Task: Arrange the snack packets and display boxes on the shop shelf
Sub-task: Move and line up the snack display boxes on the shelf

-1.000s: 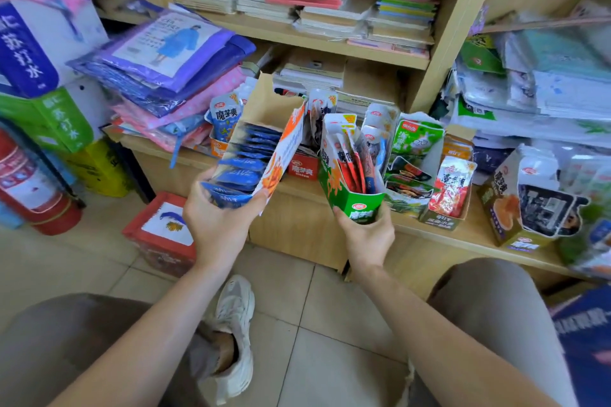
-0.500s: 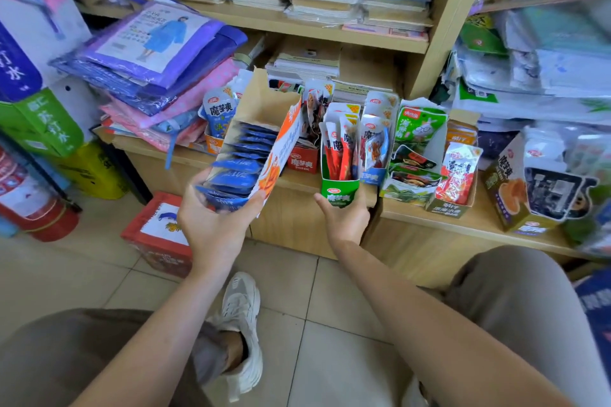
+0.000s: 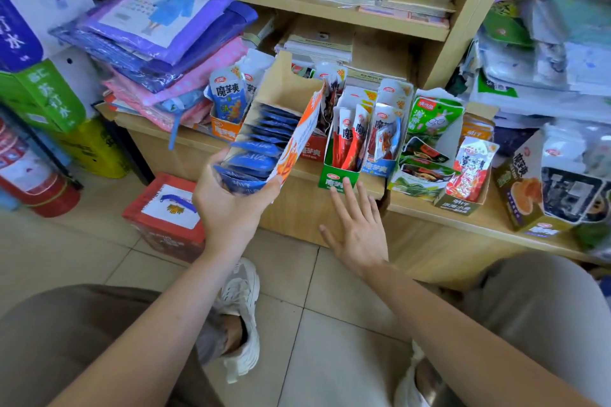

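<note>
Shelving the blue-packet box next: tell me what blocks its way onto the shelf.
A red display box stands on the shelf directly behind the blue-packet box in the left hand, between the orange box and green box.

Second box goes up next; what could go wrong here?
The green cardboard display box sits at the wooden shelf's front edge; a careless push from the open right hand could tip it off. The left hand alone holds the tilted orange-and-white cardboard box, so its blue packets might slide out.
</note>
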Available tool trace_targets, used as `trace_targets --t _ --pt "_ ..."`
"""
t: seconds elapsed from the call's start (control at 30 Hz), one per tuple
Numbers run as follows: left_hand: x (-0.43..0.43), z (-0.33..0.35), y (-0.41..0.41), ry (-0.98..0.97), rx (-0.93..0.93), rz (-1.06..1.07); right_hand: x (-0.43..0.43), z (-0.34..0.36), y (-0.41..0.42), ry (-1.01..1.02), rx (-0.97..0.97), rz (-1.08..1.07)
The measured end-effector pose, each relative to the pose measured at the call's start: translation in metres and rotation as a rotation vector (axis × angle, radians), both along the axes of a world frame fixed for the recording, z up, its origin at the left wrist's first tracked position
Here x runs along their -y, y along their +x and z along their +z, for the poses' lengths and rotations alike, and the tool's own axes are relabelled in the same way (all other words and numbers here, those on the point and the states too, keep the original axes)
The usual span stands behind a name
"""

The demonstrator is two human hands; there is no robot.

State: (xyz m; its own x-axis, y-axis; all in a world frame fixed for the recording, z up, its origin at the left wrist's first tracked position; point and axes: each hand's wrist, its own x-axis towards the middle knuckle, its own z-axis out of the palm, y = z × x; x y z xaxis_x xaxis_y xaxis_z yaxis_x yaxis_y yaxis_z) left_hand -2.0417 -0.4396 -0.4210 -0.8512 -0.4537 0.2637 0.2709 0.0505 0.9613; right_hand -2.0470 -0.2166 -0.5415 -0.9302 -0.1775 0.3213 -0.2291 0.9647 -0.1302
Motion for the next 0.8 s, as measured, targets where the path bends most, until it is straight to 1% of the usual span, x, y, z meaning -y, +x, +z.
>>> trace_targets --t 0.13,0.33,0.4,0.47,0.57,0.63,0.73,0.8 --pt "-0.002 0.000 0.000 -0.002 -0.009 0.005 -0.002 0.002 -0.020 0.094 0.113 -0.047" --pt "-0.007 0.002 -0.001 0.015 -0.025 -0.022 -0.013 0.021 -0.055 0.082 0.213 -0.057" --pt "-0.010 0.004 -0.001 0.007 -0.035 -0.034 -0.018 0.030 -0.057 0.022 0.243 -0.008" --pt "-0.015 0.006 -0.001 0.012 -0.044 -0.052 -0.022 0.045 -0.047 -0.169 0.239 0.045" --pt "-0.024 0.009 -0.001 0.031 -0.066 -0.090 -0.025 0.080 -0.018 -0.624 0.178 0.026" --pt "-0.034 0.012 0.000 0.035 -0.077 -0.121 -0.028 0.106 0.003 -0.929 0.212 0.024" --pt "-0.053 0.015 0.003 0.036 -0.085 -0.176 -0.029 0.139 0.026 -1.368 0.283 0.098" --pt "-0.070 0.015 0.006 0.022 -0.081 -0.227 -0.031 0.152 0.036 -1.570 0.330 0.118"
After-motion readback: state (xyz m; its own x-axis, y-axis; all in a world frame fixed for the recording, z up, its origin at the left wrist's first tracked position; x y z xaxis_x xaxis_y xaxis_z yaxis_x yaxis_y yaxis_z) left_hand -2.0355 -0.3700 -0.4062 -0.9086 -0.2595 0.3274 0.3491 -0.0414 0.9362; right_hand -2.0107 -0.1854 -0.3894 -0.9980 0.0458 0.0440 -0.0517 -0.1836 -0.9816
